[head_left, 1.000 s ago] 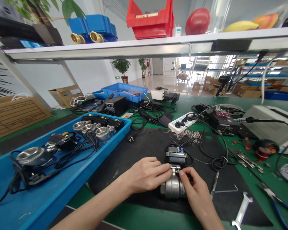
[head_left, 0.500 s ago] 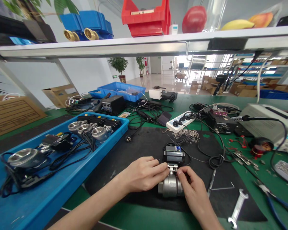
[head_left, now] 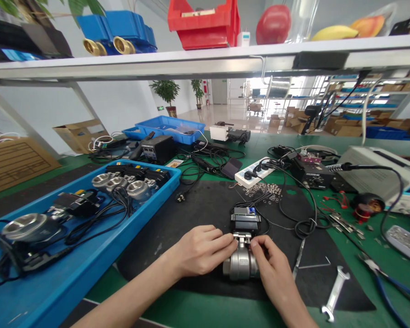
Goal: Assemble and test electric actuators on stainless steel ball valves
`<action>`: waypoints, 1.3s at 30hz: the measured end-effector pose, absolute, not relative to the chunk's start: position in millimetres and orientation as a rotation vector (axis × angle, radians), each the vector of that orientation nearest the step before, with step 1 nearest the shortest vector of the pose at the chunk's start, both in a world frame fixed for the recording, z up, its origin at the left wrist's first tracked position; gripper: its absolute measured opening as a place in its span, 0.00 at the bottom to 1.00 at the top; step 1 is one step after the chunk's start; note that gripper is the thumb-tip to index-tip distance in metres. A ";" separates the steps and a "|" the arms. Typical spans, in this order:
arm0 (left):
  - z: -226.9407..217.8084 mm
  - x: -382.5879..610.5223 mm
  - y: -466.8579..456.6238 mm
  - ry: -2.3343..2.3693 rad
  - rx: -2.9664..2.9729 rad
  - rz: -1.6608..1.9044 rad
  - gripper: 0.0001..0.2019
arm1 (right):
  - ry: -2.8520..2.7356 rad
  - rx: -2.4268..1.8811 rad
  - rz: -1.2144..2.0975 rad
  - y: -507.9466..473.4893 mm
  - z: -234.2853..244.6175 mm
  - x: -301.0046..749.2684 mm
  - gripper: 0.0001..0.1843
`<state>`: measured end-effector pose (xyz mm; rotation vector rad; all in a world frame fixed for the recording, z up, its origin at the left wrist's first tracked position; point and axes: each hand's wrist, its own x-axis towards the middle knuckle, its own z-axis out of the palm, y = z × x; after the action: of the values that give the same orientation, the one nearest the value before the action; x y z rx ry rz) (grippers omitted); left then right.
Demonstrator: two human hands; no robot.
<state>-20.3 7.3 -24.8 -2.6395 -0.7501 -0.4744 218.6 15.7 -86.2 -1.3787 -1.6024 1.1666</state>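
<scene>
A steel ball valve (head_left: 239, 265) with a black electric actuator (head_left: 245, 223) on top lies on a black mat in front of me. A metal bracket (head_left: 242, 238) joins the two. My left hand (head_left: 207, 250) reaches in from the left, its fingers together and their tips against the bracket and valve neck. On the other side, my right hand (head_left: 275, 266) is closed, thumb and forefinger at the bracket's right edge. Any small part between the fingertips is hidden.
A blue tray (head_left: 99, 269) with several similar valves stands left. To the right lie an open-ended wrench (head_left: 335, 294), a hex key (head_left: 314, 265) and pliers (head_left: 379, 273). Small nuts (head_left: 264, 191) lie scattered beyond the actuator, near a power strip (head_left: 254, 173). A shelf (head_left: 205, 61) crosses above.
The whole view has shifted slightly, so most things sit a little further left. Both hands stay at the bracket, with hardly any visible finger movement.
</scene>
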 end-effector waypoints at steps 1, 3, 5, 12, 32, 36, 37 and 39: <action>-24.1 -20.6 7.3 -0.744 -2.643 -0.473 0.12 | -1.596 -1.379 1.166 15.2 -85.3 218.3 0.24; -22.7 -21.0 7.4 -0.732 -2.650 -0.463 0.13 | -1.590 -1.374 1.170 15.0 -84.4 218.0 0.24; -21.7 -21.1 8.0 -0.722 -2.658 -0.448 0.13 | -1.590 -1.365 1.176 15.8 -84.9 218.3 0.24; -22.3 -18.3 10.4 -0.739 -2.652 -0.427 0.13 | -1.609 -1.340 1.191 19.5 -89.4 218.9 0.26; -25.8 -16.9 7.9 -0.767 -2.618 -0.464 0.15 | -1.597 -1.363 1.182 13.9 -72.0 215.3 0.25; -26.5 -14.8 8.4 -0.798 -2.610 -0.513 0.14 | -1.595 -1.383 1.182 13.6 -71.1 216.3 0.25; -27.8 -16.0 7.3 -0.809 -2.607 -0.540 0.15 | -1.598 -1.382 1.183 13.4 -70.9 216.7 0.25; -32.2 -19.1 2.9 -0.844 -2.593 -0.625 0.15 | -1.603 -1.379 1.187 13.0 -70.3 217.6 0.24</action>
<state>-19.1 2.9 -32.2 -2.5933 -0.8445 -0.6253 217.6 13.0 -70.3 -1.3791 -1.6029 1.1865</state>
